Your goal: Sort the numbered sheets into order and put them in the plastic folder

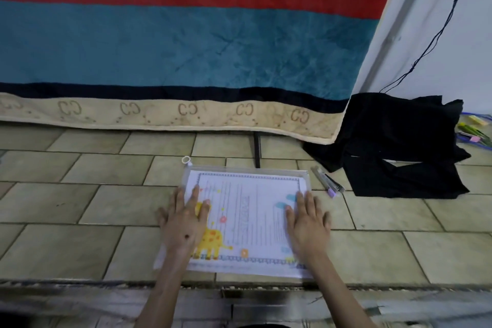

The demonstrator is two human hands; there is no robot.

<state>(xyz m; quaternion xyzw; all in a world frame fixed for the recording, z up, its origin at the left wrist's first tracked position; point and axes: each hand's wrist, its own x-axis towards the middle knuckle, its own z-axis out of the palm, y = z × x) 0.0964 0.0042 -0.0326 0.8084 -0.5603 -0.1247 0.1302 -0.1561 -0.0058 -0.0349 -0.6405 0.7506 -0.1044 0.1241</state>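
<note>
Both hands are flat on the plastic folder [241, 217], which lies on the tiled floor [80, 194] with the sheets [247, 210] inside — top page showing a yellow giraffe drawing. The left hand [183, 217] presses its left side with fingers straight and spread; the right hand [306, 218] does the same on the right edge — neither grasps anything. The zipper pull [187, 160] sits at the far left corner. Pens [328, 181] lie just right of the folder, beside a black cloth [399, 146]. A teal blanket [186, 42] hangs behind.
</note>
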